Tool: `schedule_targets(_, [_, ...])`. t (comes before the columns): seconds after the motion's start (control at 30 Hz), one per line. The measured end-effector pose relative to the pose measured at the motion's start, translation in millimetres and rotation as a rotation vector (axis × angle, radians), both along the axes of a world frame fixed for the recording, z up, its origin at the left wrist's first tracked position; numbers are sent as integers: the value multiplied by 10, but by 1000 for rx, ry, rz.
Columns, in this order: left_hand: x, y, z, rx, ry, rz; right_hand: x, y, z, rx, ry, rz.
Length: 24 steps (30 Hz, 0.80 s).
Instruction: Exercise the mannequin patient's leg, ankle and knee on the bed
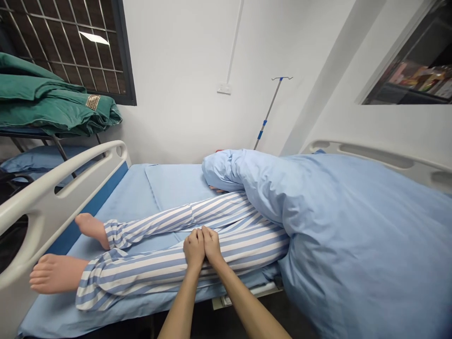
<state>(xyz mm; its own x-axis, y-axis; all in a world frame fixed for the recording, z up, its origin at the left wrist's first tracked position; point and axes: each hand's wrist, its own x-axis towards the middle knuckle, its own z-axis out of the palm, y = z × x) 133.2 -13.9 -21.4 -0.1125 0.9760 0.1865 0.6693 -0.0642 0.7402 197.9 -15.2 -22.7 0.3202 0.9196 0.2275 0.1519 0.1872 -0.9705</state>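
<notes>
A figure in blue-and-white striped pyjama trousers (155, 263) lies on a hospital bed, bare feet (56, 273) toward the footboard at the left. A light blue quilt (353, 226) covers its upper body. My left hand (194, 248) and my right hand (212, 245) rest side by side on the near striped leg, around the thigh. Both hands have their fingers curled down and pressed into the trouser fabric.
The white plastic footboard (52, 188) stands at the left and a white side rail (374, 157) runs along the far right. An IV pole (269, 110) rises behind the bed. Folded green blankets (52, 101) sit on a rack at the upper left.
</notes>
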Motion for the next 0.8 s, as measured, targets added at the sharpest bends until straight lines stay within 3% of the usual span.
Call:
schedule_targets(0.17, [11,-17,34,-16,34,-41,188,-102,318,34,-285,73])
schedule_targets(0.23, [26,-26,30,-18,38,-37,328,-134,347,52,-325,51])
schedule_targets(0.43, [55,-19,-16,-14,-51,-33,604,-117,2,19,-495,-93])
schedule_targets(0.57, [-43,29,5,-71,-145,-229,596,-112,-82,24,-545,-90])
schedule_targets(0.67, [-392,108,10,-89,-147,-346,595,-122,-73,36,-539,-85])
schedule_targets(0.8, [-1369,214,-25,-83,-98,-218,620,-123,-93,24,-539,-88])
